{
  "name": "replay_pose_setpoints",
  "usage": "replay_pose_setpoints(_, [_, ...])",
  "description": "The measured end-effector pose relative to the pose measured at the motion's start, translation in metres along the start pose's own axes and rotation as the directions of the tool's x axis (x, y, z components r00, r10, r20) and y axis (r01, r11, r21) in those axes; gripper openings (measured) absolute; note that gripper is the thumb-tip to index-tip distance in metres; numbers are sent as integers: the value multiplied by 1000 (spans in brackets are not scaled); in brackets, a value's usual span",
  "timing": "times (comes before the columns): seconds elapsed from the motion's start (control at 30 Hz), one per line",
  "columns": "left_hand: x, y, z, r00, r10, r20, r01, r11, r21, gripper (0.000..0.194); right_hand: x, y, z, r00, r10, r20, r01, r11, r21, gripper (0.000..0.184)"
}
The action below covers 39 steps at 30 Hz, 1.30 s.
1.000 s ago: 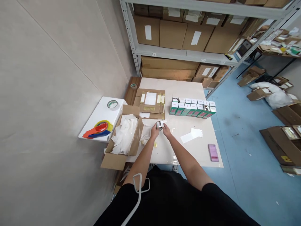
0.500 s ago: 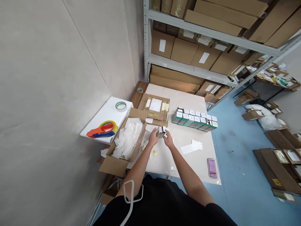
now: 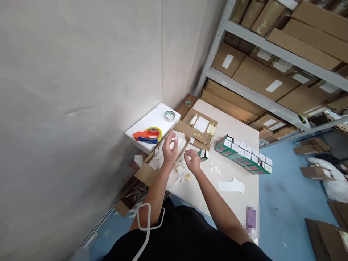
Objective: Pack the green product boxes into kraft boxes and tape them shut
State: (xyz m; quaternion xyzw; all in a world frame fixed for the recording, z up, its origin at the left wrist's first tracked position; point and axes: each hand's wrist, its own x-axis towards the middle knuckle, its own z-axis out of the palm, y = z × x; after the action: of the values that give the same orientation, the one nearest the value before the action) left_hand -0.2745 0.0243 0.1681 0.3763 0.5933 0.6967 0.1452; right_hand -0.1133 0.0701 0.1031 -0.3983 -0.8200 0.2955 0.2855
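My left hand [image 3: 170,149] is raised over an open carton [image 3: 146,175] full of crumpled white paper [image 3: 157,159]. Its fingers are spread with nothing between them. To the right, my right hand [image 3: 193,161] hovers over the table by the carton's edge, fingers loosely bent and apart, holding nothing visible. Just beyond it a small green and white box [image 3: 203,155] stands on the table, partly hidden by that hand. A double row of similar green and white boxes [image 3: 243,156] stands farther right.
On a white block [image 3: 145,119] lie a roll of tape [image 3: 170,115] and an orange tape dispenser [image 3: 146,135]. Flattened cardboard [image 3: 201,136] is at the back of the table [image 3: 208,194]. White paper strips [image 3: 231,186] lie right. A wall and loaded shelving border the table.
Both hands have let go of the small green and white box, now standing on the table. My left hand has moved left over the carton. The view has turned left.
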Motion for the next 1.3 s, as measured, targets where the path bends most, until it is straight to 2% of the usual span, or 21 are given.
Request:
replay_pose_setpoints(0.07, [6, 7, -29, 998, 19, -53, -18, 1000, 7, 49, 24, -17, 21, 993, -79, 87, 77, 997, 26, 24])
replay_pose_setpoints(0.17, [6, 10, -69, 990, 32, -140, -26, 999, 43, 49, 69, -45, 55, 964, -190, 187, 179, 981, 74, 32])
replay_pose_setpoints(0.33, [-2, 4, -125, 947, -17, -320, 48, 995, 88, 52, 129, -92, 117, 916, -275, 294, 269, 961, 62, 34])
replay_pose_setpoints(0.43, [-9, 2, -153, 922, -34, -386, 82, 991, 110, 52, 141, -109, 150, 880, -253, 401, 295, 955, -44, 35])
replay_pose_setpoints(0.5, [-13, 5, -168, 910, -30, -414, 90, 988, 127, 52, 142, -114, 163, 878, -201, 434, 286, 948, -140, 33])
replay_pose_setpoints(0.57, [-17, 8, -178, 902, -27, -430, 97, 985, 140, 53, 139, -115, 168, 891, -187, 414, 281, 942, -181, 33])
replay_pose_setpoints(0.67, [-19, 13, -182, 901, -20, -434, 94, 984, 149, 53, 131, -111, 157, 915, -220, 339, 286, 945, -157, 30])
replay_pose_setpoints(0.73, [-18, 15, -178, 900, -11, -436, 82, 986, 145, 52, 122, -106, 139, 929, -234, 287, 283, 949, -140, 26])
replay_pose_setpoints(0.83, [-10, 17, -163, 904, -3, -427, 55, 992, 110, 51, 103, -95, 102, 947, -236, 220, 267, 956, -123, 26])
replay_pose_setpoints(1.0, [5, 31, -115, 934, 23, -358, -3, 999, 54, 53, 55, -57, 29, 978, -205, 49, 211, 958, -193, 23])
replay_pose_setpoints(1.13, [4, 41, -58, 971, 1, -241, -7, 1000, -27, 53, 1, -11, -25, 989, -106, -101, 75, 959, -275, 21])
replay_pose_setpoints(1.23, [-10, 42, -2, 993, -46, -112, 34, 994, -108, 53, -44, 26, -61, 986, -30, -165, -21, 955, -296, 21])
replay_pose_setpoints(1.3, [-27, 39, 40, 996, -86, 12, 87, 984, -154, 52, -76, 50, -82, 981, 24, -193, -82, 952, -296, 21])
